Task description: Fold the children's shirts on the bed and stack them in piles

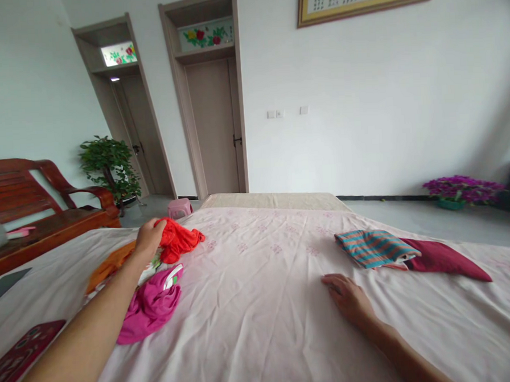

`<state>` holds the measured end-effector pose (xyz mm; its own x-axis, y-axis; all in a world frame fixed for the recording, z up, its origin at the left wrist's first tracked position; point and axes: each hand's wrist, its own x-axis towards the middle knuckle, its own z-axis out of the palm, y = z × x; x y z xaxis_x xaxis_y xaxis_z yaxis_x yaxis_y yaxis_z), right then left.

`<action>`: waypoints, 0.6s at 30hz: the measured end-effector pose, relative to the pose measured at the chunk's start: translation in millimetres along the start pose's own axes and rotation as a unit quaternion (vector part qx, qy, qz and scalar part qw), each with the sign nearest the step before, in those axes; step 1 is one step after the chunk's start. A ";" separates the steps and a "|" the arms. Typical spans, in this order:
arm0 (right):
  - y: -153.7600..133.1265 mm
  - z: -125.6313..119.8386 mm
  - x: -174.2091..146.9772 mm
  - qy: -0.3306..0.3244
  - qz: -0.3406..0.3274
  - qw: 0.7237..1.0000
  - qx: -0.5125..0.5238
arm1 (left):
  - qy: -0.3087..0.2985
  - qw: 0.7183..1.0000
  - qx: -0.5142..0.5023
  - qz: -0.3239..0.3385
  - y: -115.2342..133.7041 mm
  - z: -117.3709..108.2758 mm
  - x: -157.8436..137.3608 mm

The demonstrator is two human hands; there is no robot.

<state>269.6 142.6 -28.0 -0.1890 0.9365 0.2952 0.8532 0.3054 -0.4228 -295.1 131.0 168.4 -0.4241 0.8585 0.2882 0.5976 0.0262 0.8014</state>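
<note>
The left hand [151, 237] grips red cloth [181, 240], frame left, where magenta cloth [154, 306] and orange cloth [108, 269] lie crumpled; the empty, loosely spread right hand [345, 296] rests near striped cloth [374, 247] and maroon cloth [445, 258], apparently folded, frame right.

Red cloth [180, 240]: thin, crumpled. Magenta cloth [154, 304]: matt, rumpled. Striped cloth [375, 247]: matt, soft-looking. Sheet [252, 305]: matt fabric, finely creased. Bench [68, 220]: wood, smooth, glossy. Stool [179, 207]: smooth plastic. Doors [212, 113], 2: smooth, wood-look, matt. Wall [363, 128]: smooth, matt.
</note>
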 end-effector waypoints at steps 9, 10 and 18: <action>-23.4 -10.2 19.1 0.012 0.125 0.958 0.260 | -0.344 0.904 -0.218 0.132 136.3 68.2 -57.0; -31.9 -13.6 19.9 0.012 0.141 0.931 0.337 | -0.412 0.879 -0.205 0.124 132.8 74.7 -64.9; -69.4 -28.6 3.7 -0.105 0.203 0.858 0.461 | -0.384 0.922 -0.045 0.020 -1.8 116.5 -75.7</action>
<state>223.7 120.0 27.0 -0.1328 0.9786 -0.1574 0.1415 -0.1384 -0.9802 -184.8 125.7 84.1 0.2248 0.9681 -0.1108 0.5292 -0.0258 0.8481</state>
